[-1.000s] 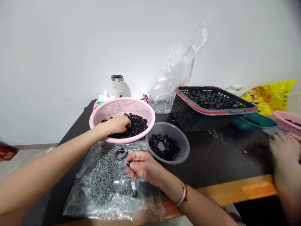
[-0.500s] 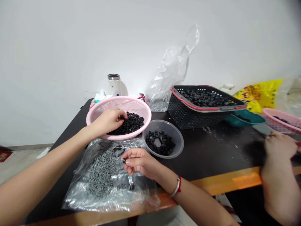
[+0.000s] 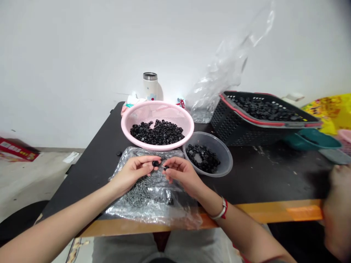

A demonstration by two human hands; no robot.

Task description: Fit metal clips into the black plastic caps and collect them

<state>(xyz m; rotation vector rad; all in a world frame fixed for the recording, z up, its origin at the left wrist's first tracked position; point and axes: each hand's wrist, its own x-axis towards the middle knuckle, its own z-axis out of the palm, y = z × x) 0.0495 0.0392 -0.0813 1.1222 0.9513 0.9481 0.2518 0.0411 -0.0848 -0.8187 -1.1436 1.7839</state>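
Note:
Just above the clear plastic bag (image 3: 178, 213), my two hands meet with their fingertips almost touching. My left hand (image 3: 134, 171) pinches a round black plastic piece (image 3: 155, 163). Between the thumb and fingers of my right hand (image 3: 185, 173) is a smaller black piece (image 3: 166, 167), with what looks like a thin metal shank pointing left. Grey screws (image 3: 139, 191) lie on the bag, partly below my left hand. Behind my hands, a pink colander (image 3: 126, 132) holds many black round pieces (image 3: 159, 133). A clear bowl (image 3: 228, 166) of black parts stands right of it.
A dark basket (image 3: 238, 136) heaped with black parts stands at the back right, beside a teal bowl (image 3: 309, 140). Another person's arm (image 3: 338, 208) rests at the right edge. A flask (image 3: 150, 87) and an upright plastic bag (image 3: 219, 73) are by the wall.
My left hand has left the colander with a black piece and come beside my right hand over the bag. My right hand still pinches its small piece. The view has shifted left.

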